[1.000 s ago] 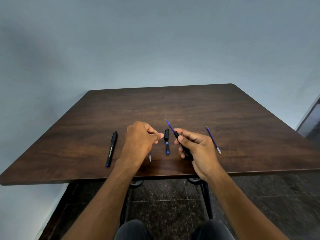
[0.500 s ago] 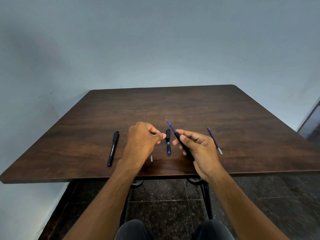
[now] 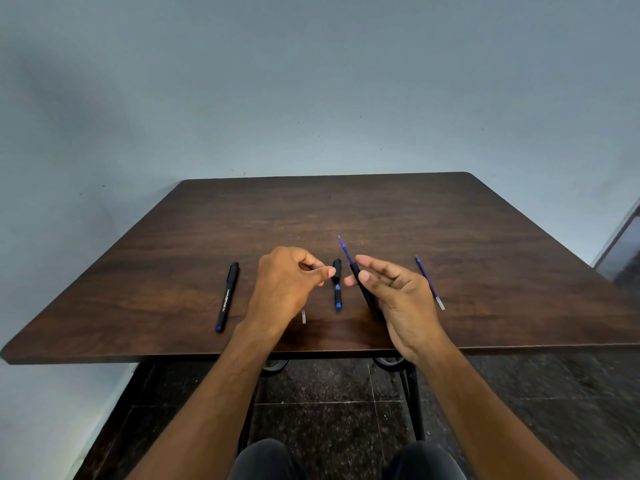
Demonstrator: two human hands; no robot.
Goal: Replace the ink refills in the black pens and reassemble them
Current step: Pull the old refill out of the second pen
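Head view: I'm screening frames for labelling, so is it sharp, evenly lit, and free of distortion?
Head view: wide-angle bending at the table edges; soft, even light with faint glare mid-tabletop; capped black pen and loose refill sharp; slight blur low on the forearms.

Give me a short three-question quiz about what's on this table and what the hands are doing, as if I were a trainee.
1. True or false: the capped black pen lies to the left of the left hand.
2. What sticks out of the black barrel in the right hand? A) a spring B) a blue refill C) a cap
3. Fill in: the loose refill lies on the table to the ____ of the right hand.

Key:
1. True
2. B, the blue refill points away from the person.
3. right
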